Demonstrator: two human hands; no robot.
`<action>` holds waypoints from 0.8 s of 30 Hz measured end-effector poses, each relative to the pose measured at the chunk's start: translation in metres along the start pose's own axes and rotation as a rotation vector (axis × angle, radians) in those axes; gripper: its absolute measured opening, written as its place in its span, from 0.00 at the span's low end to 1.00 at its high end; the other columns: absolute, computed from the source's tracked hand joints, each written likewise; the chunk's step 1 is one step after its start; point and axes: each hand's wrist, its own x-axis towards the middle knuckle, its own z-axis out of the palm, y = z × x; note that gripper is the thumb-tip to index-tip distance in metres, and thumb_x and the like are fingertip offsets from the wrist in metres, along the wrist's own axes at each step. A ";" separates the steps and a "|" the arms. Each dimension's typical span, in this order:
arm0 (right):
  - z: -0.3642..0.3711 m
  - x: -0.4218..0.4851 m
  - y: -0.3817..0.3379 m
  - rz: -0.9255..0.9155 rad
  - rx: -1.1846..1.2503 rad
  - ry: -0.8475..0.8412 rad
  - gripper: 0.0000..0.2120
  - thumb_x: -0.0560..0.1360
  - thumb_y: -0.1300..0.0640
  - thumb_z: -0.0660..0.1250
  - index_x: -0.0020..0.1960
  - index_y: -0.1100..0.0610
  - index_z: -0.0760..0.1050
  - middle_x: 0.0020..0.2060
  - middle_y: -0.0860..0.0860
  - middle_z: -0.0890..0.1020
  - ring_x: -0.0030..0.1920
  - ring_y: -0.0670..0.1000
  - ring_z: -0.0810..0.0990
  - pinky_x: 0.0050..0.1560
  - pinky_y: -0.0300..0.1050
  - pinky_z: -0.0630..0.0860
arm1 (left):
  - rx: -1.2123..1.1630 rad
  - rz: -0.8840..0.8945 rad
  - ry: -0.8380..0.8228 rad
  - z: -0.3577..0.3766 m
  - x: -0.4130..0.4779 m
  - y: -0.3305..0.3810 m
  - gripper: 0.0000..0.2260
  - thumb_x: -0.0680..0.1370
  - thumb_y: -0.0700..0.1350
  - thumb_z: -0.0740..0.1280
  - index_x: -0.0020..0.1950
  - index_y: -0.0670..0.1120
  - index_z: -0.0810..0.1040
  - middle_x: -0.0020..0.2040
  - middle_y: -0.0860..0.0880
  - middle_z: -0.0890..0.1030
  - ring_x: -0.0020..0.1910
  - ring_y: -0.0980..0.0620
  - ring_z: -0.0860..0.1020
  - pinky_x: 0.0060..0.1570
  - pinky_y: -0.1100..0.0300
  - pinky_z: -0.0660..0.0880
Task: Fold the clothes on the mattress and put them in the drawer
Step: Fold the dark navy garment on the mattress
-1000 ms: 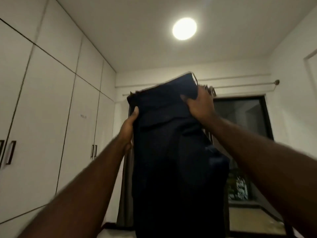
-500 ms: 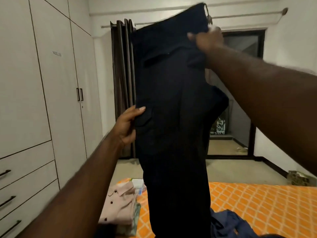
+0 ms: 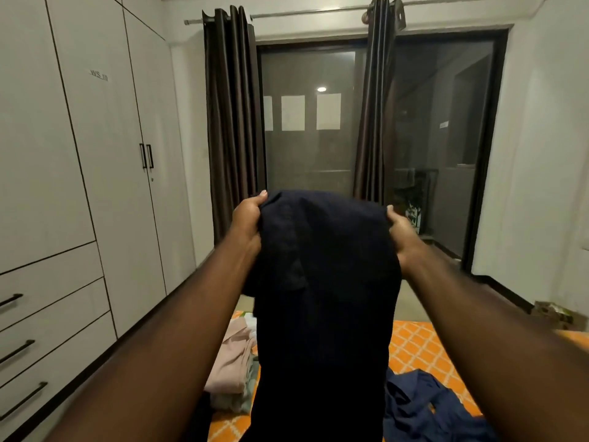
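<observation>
Lowered since 0.5 s ago, dark trousers [image 3: 325,282] now hang doubled over, centre, above the orange mattress [image 3: 420,342], w/ L hand [image 3: 247,218] & R hand [image 3: 402,234] each gripping a top corner, so fold's approx half done; drawers [image 3: 47,314] near left closed.

Left hand [image 3: 247,218] and right hand [image 3: 402,232] grip dark trousers [image 3: 325,298] aloft above an orange mattress [image 3: 420,349] beside folded clothes [image 3: 232,371].
</observation>
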 end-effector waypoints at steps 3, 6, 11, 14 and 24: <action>-0.007 0.006 0.037 0.115 -0.025 -0.150 0.37 0.74 0.32 0.70 0.68 0.62 0.78 0.63 0.60 0.82 0.64 0.61 0.81 0.72 0.56 0.71 | 0.030 -0.105 0.190 -0.012 0.014 -0.015 0.13 0.85 0.45 0.59 0.45 0.40 0.76 0.49 0.40 0.83 0.41 0.43 0.78 0.41 0.51 0.75; 0.001 0.012 0.049 0.107 -0.173 -0.079 0.24 0.76 0.47 0.73 0.65 0.62 0.81 0.57 0.60 0.85 0.54 0.59 0.85 0.65 0.54 0.77 | 0.077 -0.171 0.210 -0.034 0.014 -0.019 0.15 0.81 0.52 0.67 0.49 0.38 0.79 0.43 0.40 0.86 0.46 0.41 0.82 0.45 0.49 0.78; 0.025 0.031 0.059 -0.051 -0.291 0.109 0.07 0.78 0.61 0.67 0.53 0.63 0.81 0.45 0.59 0.86 0.38 0.56 0.85 0.36 0.47 0.82 | 0.401 -0.239 -0.001 -0.063 0.008 -0.033 0.48 0.71 0.45 0.80 0.82 0.52 0.53 0.65 0.43 0.81 0.56 0.41 0.84 0.49 0.42 0.83; 0.018 0.066 0.052 -0.193 -0.239 0.166 0.31 0.65 0.62 0.78 0.66 0.65 0.74 0.54 0.62 0.85 0.46 0.62 0.87 0.39 0.56 0.84 | 0.565 -0.211 0.082 -0.056 0.011 -0.027 0.36 0.76 0.39 0.74 0.80 0.48 0.61 0.59 0.45 0.80 0.48 0.45 0.83 0.33 0.52 0.82; -0.007 0.122 0.038 -0.286 0.022 0.295 0.37 0.55 0.62 0.81 0.63 0.64 0.78 0.51 0.64 0.86 0.47 0.64 0.87 0.45 0.65 0.83 | 0.659 -0.301 0.243 -0.030 0.013 -0.055 0.16 0.80 0.56 0.68 0.56 0.44 0.79 0.46 0.45 0.84 0.46 0.45 0.82 0.48 0.50 0.78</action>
